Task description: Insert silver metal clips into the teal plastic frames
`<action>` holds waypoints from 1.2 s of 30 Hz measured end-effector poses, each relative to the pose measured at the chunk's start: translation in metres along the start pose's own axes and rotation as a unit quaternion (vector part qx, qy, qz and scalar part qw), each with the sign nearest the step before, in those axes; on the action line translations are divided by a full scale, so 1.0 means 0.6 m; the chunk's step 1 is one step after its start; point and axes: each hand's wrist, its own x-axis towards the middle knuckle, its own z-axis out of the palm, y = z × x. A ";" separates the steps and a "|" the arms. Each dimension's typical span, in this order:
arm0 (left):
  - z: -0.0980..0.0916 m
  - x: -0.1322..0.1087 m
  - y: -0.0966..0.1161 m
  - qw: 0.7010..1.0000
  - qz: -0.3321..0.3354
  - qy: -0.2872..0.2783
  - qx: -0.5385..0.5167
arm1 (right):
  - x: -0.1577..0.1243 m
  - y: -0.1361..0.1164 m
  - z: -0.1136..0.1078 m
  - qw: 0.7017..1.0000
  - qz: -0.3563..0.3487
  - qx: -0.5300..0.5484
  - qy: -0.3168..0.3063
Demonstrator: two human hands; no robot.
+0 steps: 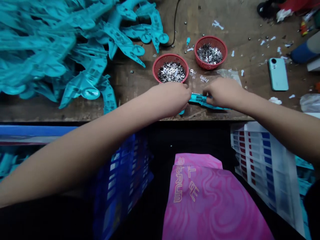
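Observation:
A turquoise plastic part (198,98) lies across the front of the wooden table between my two hands. My left hand (173,98) is closed around its left end, just in front of a red basket (156,65) of small metal pieces. On the part's right portion, my right hand (220,93) is closed, with fingers bent down; anything small between its fingertips is hidden. A second red basket (223,41) with similar metal pieces stands farther back, beyond my right hand. A few metal pieces (204,79) lie loose between the baskets and my hands.
A large heap of turquoise parts (85,56) covers the table's left side. A light green phone (278,75) lies at the right. Below the table edge are a blue crate (125,173) and a white crate (282,180). A black cable (175,25) runs behind the baskets.

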 end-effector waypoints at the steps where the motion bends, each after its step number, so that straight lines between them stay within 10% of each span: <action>1: 0.006 0.009 0.002 1.000 0.002 0.001 0.002 | 0.000 -0.013 -0.001 1.000 0.001 -0.011 -0.015; 7: 0.066 0.056 0.053 0.997 -0.009 -0.079 0.007 | 0.002 -0.017 0.019 1.000 0.006 -0.016 -0.026; 22: 0.124 0.065 0.037 0.999 -0.021 0.002 -0.029 | -0.015 -0.053 0.046 0.997 -0.052 -0.061 -0.004; 28: 0.149 0.062 0.019 0.998 -0.010 0.052 -0.028 | -0.006 0.010 0.022 0.998 0.041 -0.038 0.040; 36: 0.178 0.061 0.019 0.995 0.006 0.104 -0.012 | 0.004 0.058 0.034 0.944 0.008 0.282 0.169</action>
